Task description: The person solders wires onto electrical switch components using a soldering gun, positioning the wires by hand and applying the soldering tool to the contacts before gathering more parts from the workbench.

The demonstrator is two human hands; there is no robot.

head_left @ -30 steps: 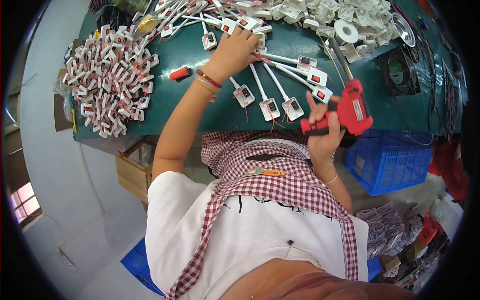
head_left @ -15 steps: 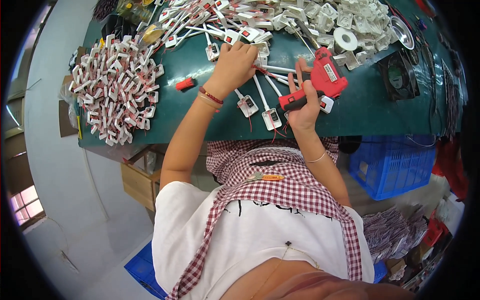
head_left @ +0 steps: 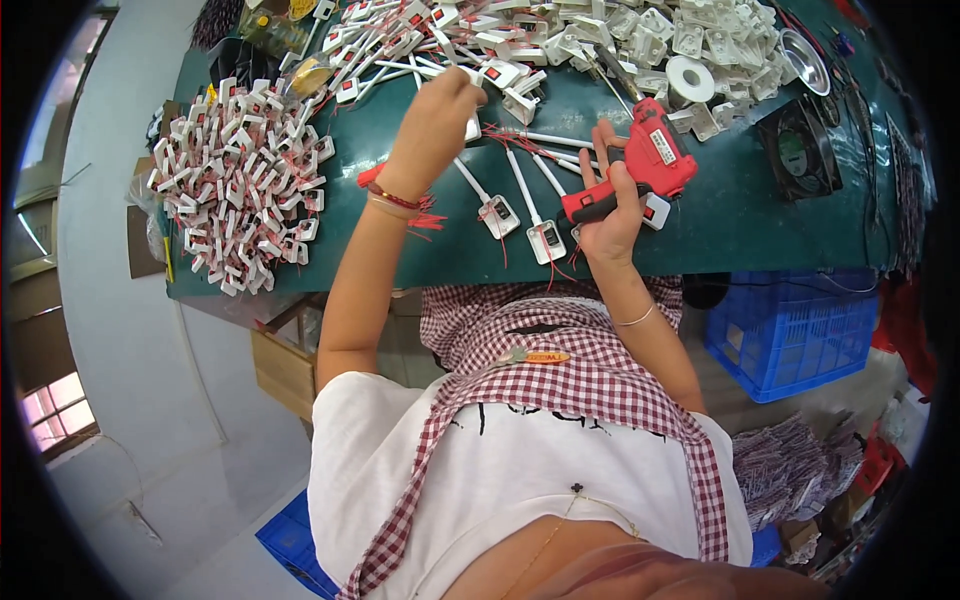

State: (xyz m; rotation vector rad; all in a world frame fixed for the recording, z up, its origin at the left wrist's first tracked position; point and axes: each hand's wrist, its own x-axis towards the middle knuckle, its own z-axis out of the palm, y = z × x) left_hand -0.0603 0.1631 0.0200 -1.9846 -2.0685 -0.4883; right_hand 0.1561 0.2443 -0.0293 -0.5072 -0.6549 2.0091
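Note:
My right hand grips a red and black soldering gun by its handle, some fingers stretched out past it. My left hand reaches over the table with curled fingers; a white switch housing shows under its fingertips, partly hidden. Between my hands, white housings with long white stems and thin red wires lie in a row, among them one open housing and another. Beneath my left wrist lies a bundle of short red wires, partly covered.
A big heap of white housings covers the table's left end. More stemmed pieces and clear-white plastic cases pile up at the back. To the right are a white spool, a metal bowl and a black fan.
My left hand has moved left and away from me, now covering a housing that showed beside it before. The right hand with the soldering gun has hardly moved.

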